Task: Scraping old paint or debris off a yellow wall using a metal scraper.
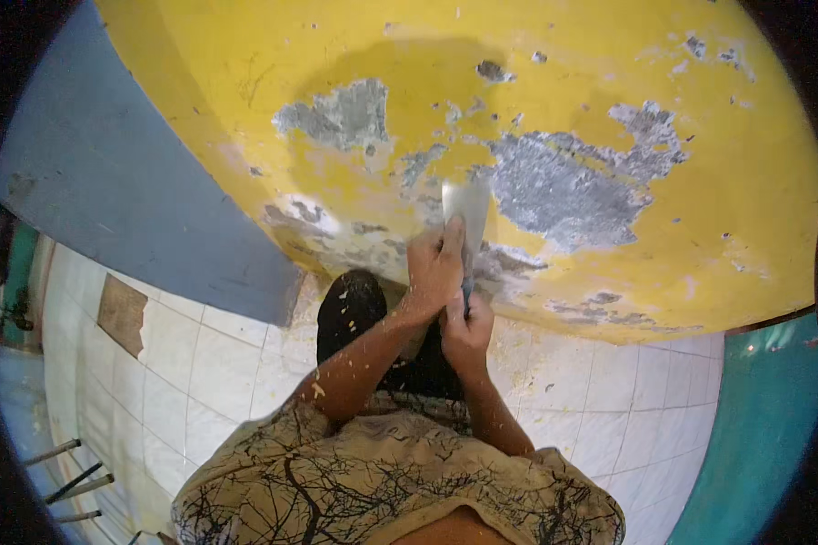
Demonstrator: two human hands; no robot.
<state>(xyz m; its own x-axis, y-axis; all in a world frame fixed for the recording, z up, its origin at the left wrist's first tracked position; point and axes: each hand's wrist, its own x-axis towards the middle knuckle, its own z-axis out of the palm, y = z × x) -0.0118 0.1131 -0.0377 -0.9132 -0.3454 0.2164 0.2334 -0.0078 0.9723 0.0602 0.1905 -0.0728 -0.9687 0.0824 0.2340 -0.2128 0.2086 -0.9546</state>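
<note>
A putty knife [464, 202] with a broad metal blade rests its edge against the yellow wall [245, 54], beside a large grey patch of bare plaster [563, 186]. My left hand [433, 272] grips it near the base of the blade, one finger stretched along the metal. Lower down, my right hand [468, 329] is closed round the dark handle, most of which the fingers hide. Smaller bare patches, such as a grey one [350, 113] at upper left, break up the yellow paint.
Paint flakes are scattered over the white tiled floor [554, 381] below the wall. A grey-blue wall [136, 163] meets the yellow one at left. Brown board-like piece [122, 314] lies on the tiles. Metal legs [77, 481] stand at lower left, and a teal surface [754, 409] is at right.
</note>
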